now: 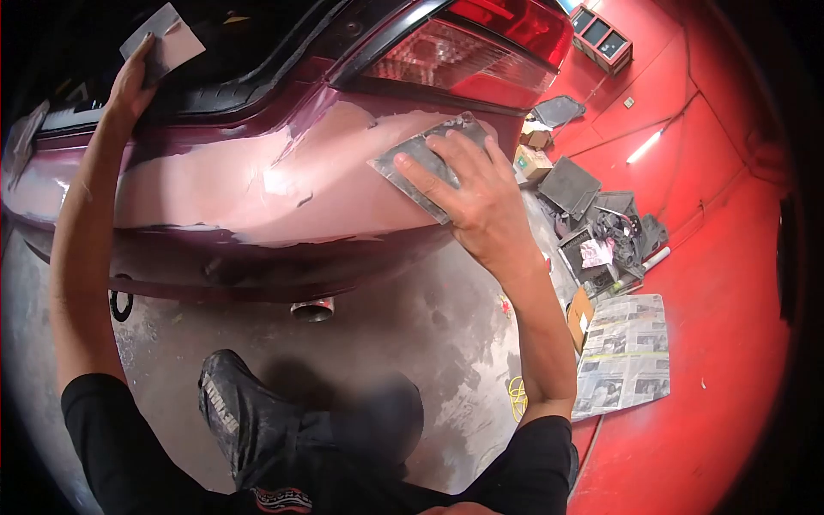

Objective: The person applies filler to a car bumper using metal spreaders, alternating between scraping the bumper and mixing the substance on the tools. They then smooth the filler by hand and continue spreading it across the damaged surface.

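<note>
Pressing a gray sheet [416,148] on the bumper [206,184], top middle, with the right hand [474,189] spread out, maybe to push evenly, and gripping a pale card [178,47], upper left, in the left hand [135,83], maybe to stop it slipping.

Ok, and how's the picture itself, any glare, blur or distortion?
In the head view, glare whitens a spot on the car's pale bumper patch, and a white tube shines bright; head view again, the corners go black with what looks like fisheye bending; also in the head view, the knee looks blurred, beside a dark shadow on the floor.
</note>
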Motion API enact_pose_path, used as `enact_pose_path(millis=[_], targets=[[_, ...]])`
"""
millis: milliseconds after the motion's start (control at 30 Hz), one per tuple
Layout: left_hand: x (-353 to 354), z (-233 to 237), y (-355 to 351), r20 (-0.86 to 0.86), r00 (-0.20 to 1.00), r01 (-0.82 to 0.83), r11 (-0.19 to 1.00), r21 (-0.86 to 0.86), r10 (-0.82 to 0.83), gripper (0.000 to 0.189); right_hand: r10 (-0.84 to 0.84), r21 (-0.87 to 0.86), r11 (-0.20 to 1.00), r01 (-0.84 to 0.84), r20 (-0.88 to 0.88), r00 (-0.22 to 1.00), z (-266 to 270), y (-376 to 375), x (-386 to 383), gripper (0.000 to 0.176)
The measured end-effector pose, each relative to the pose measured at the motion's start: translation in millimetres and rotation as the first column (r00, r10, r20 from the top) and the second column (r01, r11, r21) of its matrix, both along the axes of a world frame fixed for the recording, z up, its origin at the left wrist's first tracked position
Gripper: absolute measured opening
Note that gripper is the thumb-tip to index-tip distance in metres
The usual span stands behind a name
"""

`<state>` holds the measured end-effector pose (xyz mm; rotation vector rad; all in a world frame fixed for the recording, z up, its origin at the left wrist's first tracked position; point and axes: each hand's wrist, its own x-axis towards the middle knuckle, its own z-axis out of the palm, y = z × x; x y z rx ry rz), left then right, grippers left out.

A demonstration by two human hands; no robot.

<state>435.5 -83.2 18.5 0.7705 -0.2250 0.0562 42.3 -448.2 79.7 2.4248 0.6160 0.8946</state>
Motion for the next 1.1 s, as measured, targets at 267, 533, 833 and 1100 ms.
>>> enact_pose_path(millis=[267, 533, 833, 1100], targets=[[1.0, 0.2, 0.0, 0.024, 1.000, -0.020, 0.999, 0.037, 0.019, 0.041, 0.026, 0.013, 1.000, -0.026, -0.017, 1.000, -4.8, -4.1, 10.1, 0.061], [14.4, -5.4, 8.9, 0.007, 1.000, -0.010, 0.999, 0.041, 0.010, 0.040, 0.010, 0.097, 0.995, 0.005, -0.156, 0.988, -15.4, -5.3, 0.1, 0.071], [-0.8, 2.6, 0.9, -0.042, 0.997, -0.062, 0.998, 0.004, 0.062, 0.041, -0.088, 0.050, 0.994, 0.102, -0.225, 0.970, -40.1, -27.6, -53.1, 0.062], [5.4, -2.3, 1.5, -0.031, 0.999, -0.040, 0.999, 0.009, 0.040, 0.038, -0.003, -0.055, 0.998, 0.000, -0.051, 0.999, -9.8, -4.0, 2.2, 0.054]])
